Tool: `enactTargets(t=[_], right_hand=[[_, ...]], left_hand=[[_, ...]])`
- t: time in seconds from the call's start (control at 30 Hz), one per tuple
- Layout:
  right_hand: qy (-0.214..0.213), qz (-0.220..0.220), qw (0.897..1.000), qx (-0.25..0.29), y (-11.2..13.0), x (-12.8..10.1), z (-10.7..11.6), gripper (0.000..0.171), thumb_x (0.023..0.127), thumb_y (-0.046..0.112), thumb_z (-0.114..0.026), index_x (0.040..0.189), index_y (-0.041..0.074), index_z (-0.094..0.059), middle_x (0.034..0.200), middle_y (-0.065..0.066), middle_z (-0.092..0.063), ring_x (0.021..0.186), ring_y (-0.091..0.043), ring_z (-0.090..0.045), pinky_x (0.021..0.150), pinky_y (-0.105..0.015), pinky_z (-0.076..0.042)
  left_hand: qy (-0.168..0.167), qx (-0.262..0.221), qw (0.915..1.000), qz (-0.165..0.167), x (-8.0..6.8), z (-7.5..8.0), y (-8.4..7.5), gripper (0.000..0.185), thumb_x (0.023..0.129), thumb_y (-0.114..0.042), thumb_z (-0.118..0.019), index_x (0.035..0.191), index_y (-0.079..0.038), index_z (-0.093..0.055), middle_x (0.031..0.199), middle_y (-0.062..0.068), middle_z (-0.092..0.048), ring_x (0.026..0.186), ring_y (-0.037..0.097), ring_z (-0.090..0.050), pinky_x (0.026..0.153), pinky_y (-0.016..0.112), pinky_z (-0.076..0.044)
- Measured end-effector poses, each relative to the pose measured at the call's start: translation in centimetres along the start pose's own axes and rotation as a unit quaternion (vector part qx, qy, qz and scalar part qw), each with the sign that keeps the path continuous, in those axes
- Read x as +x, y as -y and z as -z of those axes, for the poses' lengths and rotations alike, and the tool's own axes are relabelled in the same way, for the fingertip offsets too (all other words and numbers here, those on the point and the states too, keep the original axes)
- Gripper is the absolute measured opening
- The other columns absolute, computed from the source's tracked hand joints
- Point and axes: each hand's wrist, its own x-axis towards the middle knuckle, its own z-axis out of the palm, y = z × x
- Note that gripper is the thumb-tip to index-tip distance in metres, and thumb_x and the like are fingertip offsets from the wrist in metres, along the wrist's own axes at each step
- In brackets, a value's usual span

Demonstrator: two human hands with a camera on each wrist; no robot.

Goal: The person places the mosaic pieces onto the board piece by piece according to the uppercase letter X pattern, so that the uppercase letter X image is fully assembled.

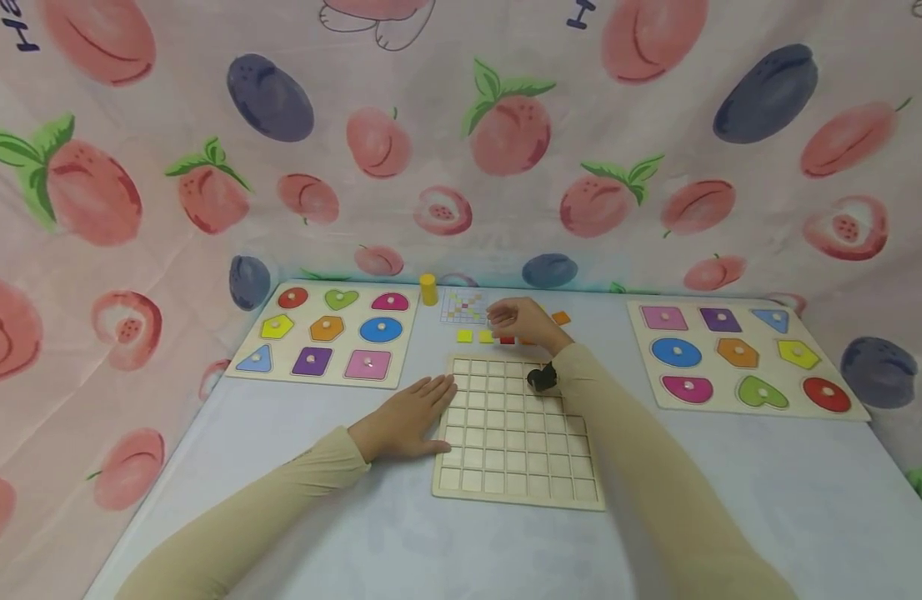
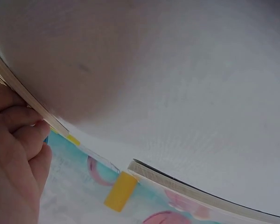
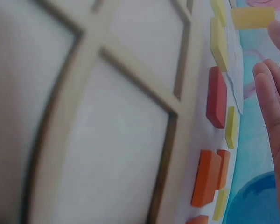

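Note:
My left hand [image 1: 408, 421] lies flat along the left side of a wooden grid board [image 1: 517, 489], its fingertips right at the frame. Beyond the board's far edge, my right hand [image 1: 528, 321] hovers over small square tiles, fingers slightly bent and nothing between them. Yellow tiles [image 1: 464, 336], a red tile [image 1: 508, 340] and orange tiles [image 3: 206, 177] sit there, some partly hidden under that hand. A printed pattern card [image 1: 461, 307] lies just left of its fingertips. In the left wrist view, the left fingers [image 2: 21, 116] touch the board's edge.
A yellow cylinder [image 1: 428, 289] stands upright left of the card. Shape puzzle boards with knobbed pieces lie on both sides, one left [image 1: 239, 373] and one right [image 1: 648, 379]. A black wrist camera [image 1: 542, 378] overlaps the grid. A fruit-print cloth [image 1: 446, 150] hangs behind.

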Motion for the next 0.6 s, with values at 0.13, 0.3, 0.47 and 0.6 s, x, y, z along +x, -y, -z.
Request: enactTargets(t=[0.13,0.3,0.47,0.6], right_hand=[[0.004,-0.012,1.0,-0.012,-0.3,0.7,-0.4,0.045,0.082,0.006,-0.071,0.124,0.002,-0.058,0.118,-0.018,-0.063,0.108,-0.03,-0.062,0.093,-0.038,-0.053],[0.009,-0.027,0.999,-0.02,-0.5,1.1,-0.6,0.044,0.08,0.004,-0.072,0.122,0.003,-0.06,0.117,-0.018,-0.064,0.107,-0.029,-0.062,0.093,-0.036,-0.053],[0.02,-0.03,0.999,-0.03,-0.7,1.4,-0.8,0.044,0.079,0.003,-0.072,0.121,0.002,-0.06,0.118,-0.019,-0.063,0.108,-0.029,-0.062,0.094,-0.036,-0.052],[0.032,-0.022,0.998,-0.045,-0.7,1.5,-1.0,0.043,0.08,0.003,-0.072,0.121,0.001,-0.06,0.118,-0.018,-0.063,0.108,-0.03,-0.062,0.095,-0.037,-0.052]], left_hand=[[-0.002,-0.001,1.0,-0.001,-0.1,0.0,0.0,0.087,0.089,-0.061,-0.045,0.148,0.0,-0.022,0.157,0.013,-0.021,0.146,0.025,-0.02,0.121,0.038,-0.019],[-0.001,0.008,1.0,-0.001,0.0,0.0,0.0,0.087,0.089,-0.061,-0.044,0.148,-0.001,-0.022,0.157,0.013,-0.021,0.146,0.025,-0.02,0.121,0.037,-0.019],[0.0,0.013,0.9999,0.001,0.0,0.0,0.0,0.087,0.089,-0.062,-0.043,0.149,-0.002,-0.022,0.157,0.012,-0.021,0.146,0.024,-0.02,0.121,0.036,-0.019],[0.001,0.011,0.9999,0.002,0.0,-0.1,0.1,0.088,0.089,-0.062,-0.043,0.149,-0.002,-0.021,0.157,0.012,-0.02,0.147,0.024,-0.019,0.121,0.037,-0.019]])
